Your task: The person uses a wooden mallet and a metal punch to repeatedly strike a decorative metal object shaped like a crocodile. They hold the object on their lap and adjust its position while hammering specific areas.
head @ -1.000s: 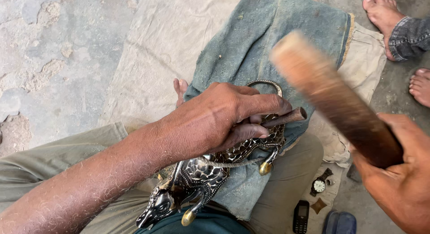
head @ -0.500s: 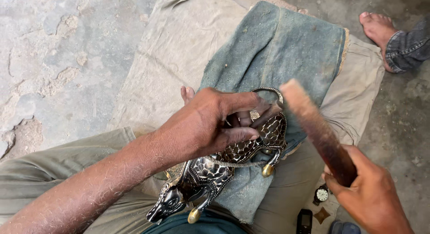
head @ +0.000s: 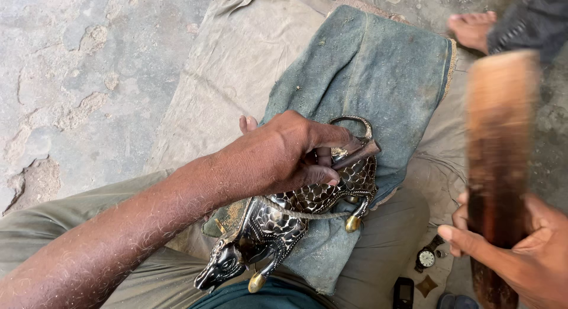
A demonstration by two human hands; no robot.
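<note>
Presently the left hand (head: 278, 158) sits at the centre of the frame, its grip closed around a thin dark punch (head: 355, 156) whose tip points right, pressed onto the back of a metal animal figure (head: 296, 217). That figure — dark, with a scaled silver pattern and brass-coloured feet — lies on its side across the person's lap, running from centre down to lower centre, head toward the bottom edge. A cord crosses its body. It rests on a blue-green cloth (head: 367, 66) that spreads from the lap up to the upper right of the frame.

The right hand (head: 520, 256), at the lower right, has its grip wrapped tight on the lower end of a wooden mallet (head: 500, 137). The mallet stands raised along the right side of the frame, blurred, well apart from the punch.

Under the cloth lies a pale sackcloth (head: 236, 66) on the cracked concrete floor (head: 77, 78), upper left. At the lower right edge — a wristwatch (head: 425, 258) and a small dark phone (head: 403, 292) lie on the sackcloth. Another person's bare foot (head: 470, 29) shows at the upper right.
</note>
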